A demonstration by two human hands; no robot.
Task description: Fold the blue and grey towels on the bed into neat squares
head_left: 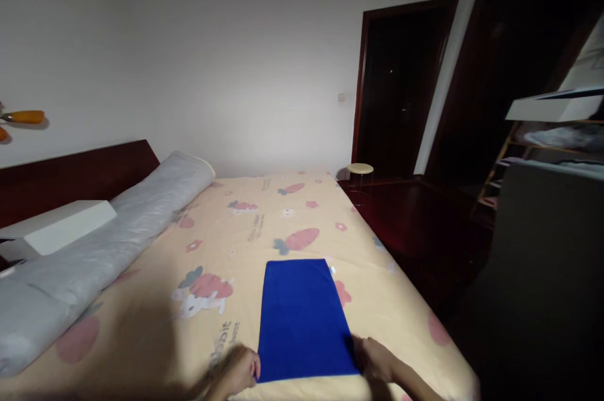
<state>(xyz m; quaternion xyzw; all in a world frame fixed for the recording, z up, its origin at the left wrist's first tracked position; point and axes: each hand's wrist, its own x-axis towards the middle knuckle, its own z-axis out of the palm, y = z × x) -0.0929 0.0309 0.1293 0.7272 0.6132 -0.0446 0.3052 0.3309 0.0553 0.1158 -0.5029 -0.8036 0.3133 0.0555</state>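
A blue cloth [302,316] lies flat and folded into a rectangle on the bed [226,243], near its front edge. My left hand [238,371] is at the cloth's near left corner, fingers curled against the edge; it is smeared by motion. My right hand [375,358] is at the near right corner, fingers closed on the cloth's edge. A small white tag [332,270] shows at the cloth's far right corner.
The bed has a cream sheet with cartoon prints. A long grey bolster [117,225] lies along the dark headboard [70,177] at left. A white box [56,225] rests there. A small stool [360,169] stands by a dark doorway [401,86]. Dark furniture fills the right.
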